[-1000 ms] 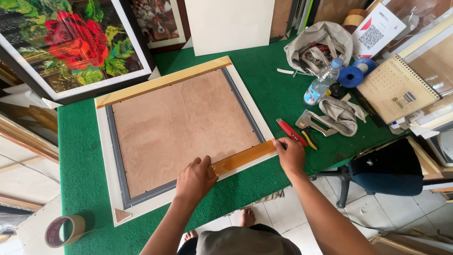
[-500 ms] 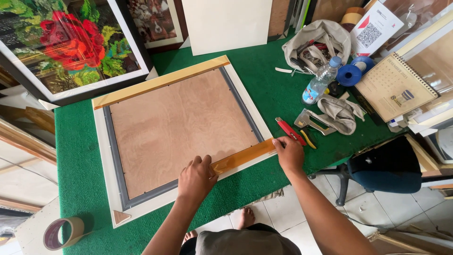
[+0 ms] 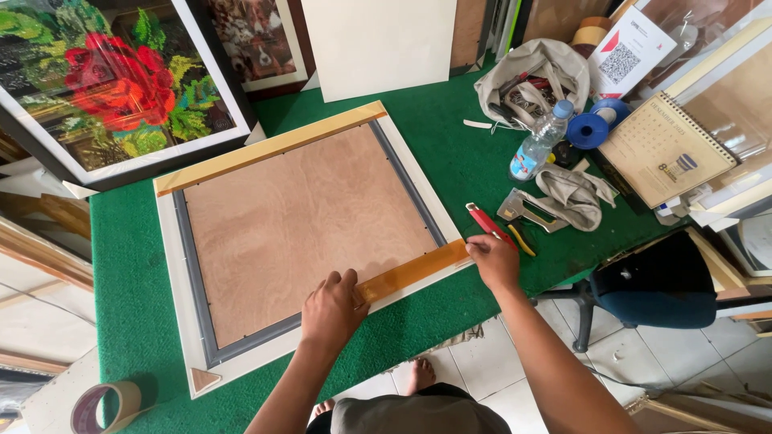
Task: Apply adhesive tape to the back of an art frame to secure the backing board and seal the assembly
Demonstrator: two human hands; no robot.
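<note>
I've got my left hand (image 3: 330, 308) flat on the brown tape (image 3: 412, 271) and right hand (image 3: 493, 261) fingertips pinching its end at the frame (image 3: 181, 297) corner, so I'd press slow and keep it straight.

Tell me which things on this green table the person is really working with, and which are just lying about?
In use:
left hand and right hand pressing the brown tape strip onto the frame back.

Lying about:
tape roll, red cutter, staple gun, water bottle, blue roll, calendar, rose picture.
</note>
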